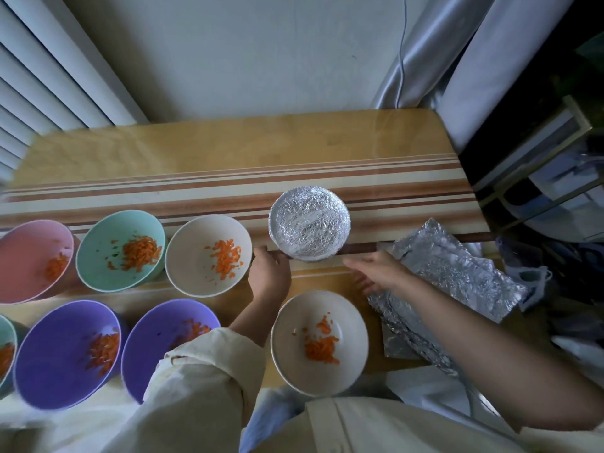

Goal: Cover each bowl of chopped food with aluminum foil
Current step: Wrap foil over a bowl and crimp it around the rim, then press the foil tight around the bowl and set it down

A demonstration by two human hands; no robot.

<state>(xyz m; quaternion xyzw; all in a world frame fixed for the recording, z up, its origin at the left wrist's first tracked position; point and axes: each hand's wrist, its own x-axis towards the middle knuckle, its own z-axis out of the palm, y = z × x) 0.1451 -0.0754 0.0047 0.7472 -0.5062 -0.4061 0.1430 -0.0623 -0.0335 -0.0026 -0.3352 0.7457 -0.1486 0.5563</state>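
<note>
left hand (269, 273) loose, empty, beside foil-covered bowl (309, 223) | right hand (379, 273) splayed, empty, by foil sheets (447, 273) | I fear the sleeve (202, 371) dragging through the purple bowl (153, 338)

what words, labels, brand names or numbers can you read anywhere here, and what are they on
None can be read.
The round foil-covered bowl, the crumpled aluminium foil sheets, the open plastic bowls of chopped orange food and the striped wooden table show no print.
The dark clutter at the right is too blurred to tell.
</note>
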